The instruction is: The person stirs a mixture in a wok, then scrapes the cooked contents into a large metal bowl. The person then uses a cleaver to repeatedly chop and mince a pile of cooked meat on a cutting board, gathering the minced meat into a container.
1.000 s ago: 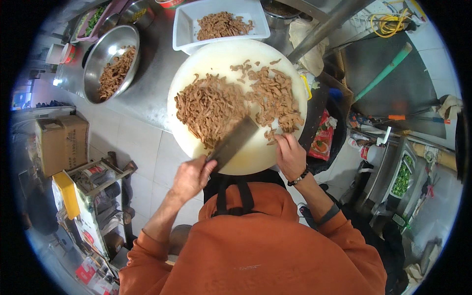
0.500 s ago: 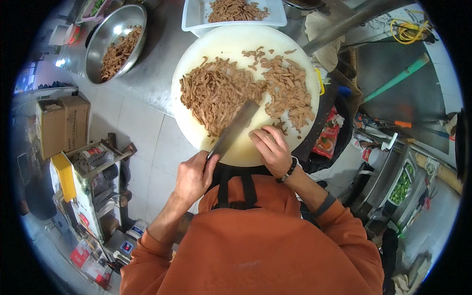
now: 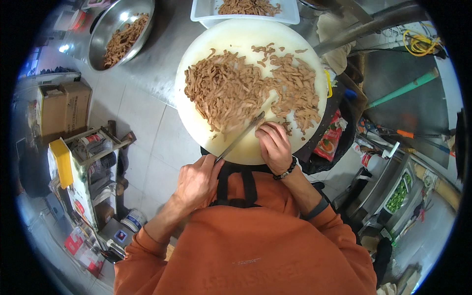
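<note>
My left hand (image 3: 195,181) is closed round the handle of a cleaver (image 3: 241,136). Its blade slants up and to the right over the near part of a round white chopping board (image 3: 196,136), and I see it almost edge-on. Beyond and left of the blade lies a large heap of brown sliced meat (image 3: 223,88). A looser spread of the slices (image 3: 297,93) covers the board's right side. My right hand (image 3: 275,146) rests at the near right of the board, close to the blade, fingers curled together. Anything inside those fingers is hidden.
A white tub (image 3: 202,14) of meat strips stands behind the board. At the far left, a steel bowl (image 3: 146,37) holds more. A dark bag with a red packet (image 3: 328,140) sits right of the board. A cluttered shelf rack (image 3: 98,169) stands on the left.
The cleaver has turned from showing its broad side to nearly edge-on, and its tip is now closer to my right hand. My right hand's fingers have curled in more. The whole view has shifted slightly.
</note>
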